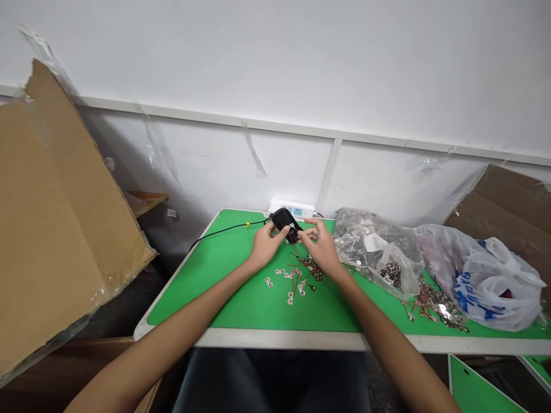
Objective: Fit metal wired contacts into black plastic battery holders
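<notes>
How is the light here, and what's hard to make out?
In the head view, light is fairly even on the white wall, with shadow beside the cardboard sheet and glints on the clear bag; also in the head view, fine detail on the black device and small wired pieces is too small to make out.

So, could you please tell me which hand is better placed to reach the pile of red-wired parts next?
Probably the right hand: it is nearer the pile of red-wired parts, while the left hand grips the black device. The right is also at the device, so would first need freeing.
</notes>
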A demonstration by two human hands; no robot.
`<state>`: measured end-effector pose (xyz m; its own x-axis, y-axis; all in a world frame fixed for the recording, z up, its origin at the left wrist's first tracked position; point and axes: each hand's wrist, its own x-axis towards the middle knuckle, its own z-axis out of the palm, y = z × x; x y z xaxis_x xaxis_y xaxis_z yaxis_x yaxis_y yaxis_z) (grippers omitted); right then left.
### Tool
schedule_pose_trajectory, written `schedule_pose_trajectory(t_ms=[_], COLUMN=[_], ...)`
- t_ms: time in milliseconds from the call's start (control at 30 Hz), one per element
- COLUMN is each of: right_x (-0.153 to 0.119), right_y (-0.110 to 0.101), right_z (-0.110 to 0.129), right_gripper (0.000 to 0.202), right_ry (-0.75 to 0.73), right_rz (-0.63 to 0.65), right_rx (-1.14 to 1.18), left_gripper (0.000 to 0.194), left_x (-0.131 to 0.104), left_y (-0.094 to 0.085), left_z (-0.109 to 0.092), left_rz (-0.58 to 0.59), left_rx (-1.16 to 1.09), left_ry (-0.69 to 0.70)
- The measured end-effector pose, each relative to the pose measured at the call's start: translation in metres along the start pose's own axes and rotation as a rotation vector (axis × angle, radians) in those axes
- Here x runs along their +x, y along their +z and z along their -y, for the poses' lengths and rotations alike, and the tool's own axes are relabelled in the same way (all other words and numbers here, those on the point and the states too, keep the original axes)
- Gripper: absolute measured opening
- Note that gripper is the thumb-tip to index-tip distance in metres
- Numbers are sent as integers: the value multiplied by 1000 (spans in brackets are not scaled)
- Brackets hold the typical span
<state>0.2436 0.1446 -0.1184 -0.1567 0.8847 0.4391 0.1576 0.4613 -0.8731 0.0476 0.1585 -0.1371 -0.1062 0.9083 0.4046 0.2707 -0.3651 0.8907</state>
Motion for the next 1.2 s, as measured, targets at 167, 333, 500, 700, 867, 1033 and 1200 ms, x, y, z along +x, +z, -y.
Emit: schedule_pose_trajectory(t_ms=[167, 333, 500, 700, 867, 1033, 1200], right_x=[-1, -2, -4, -6, -6, -5, -5], right_y=[0, 0, 0, 1, 0, -2, -2], right_z=[-4, -3, 4, 11, 11, 7, 8], right_gripper=[43, 42, 41, 41, 41, 42, 41], right_ry=[-15, -20, -43, -63, -34, -20, -56], right_rz=[-10, -9, -10, -26, -8, 22, 13], right_rx=[-54, -73, -100, -138, -136, -113, -113], left_gripper=[52, 49, 47, 46, 46, 43, 44], left_x=[-2, -3, -4, -4, -4, -4, -3], left_y=[1, 0, 1, 1, 1, 1, 2], left_z=[-2, -4, -9, -5, -2, -4, -3], left_rz=[25, 22, 19, 22, 37, 24, 26], left_rx=[-47, -14, 7, -5, -20, 24, -59], left_ry=[-4, 4, -5, -10, -9, -5, 4])
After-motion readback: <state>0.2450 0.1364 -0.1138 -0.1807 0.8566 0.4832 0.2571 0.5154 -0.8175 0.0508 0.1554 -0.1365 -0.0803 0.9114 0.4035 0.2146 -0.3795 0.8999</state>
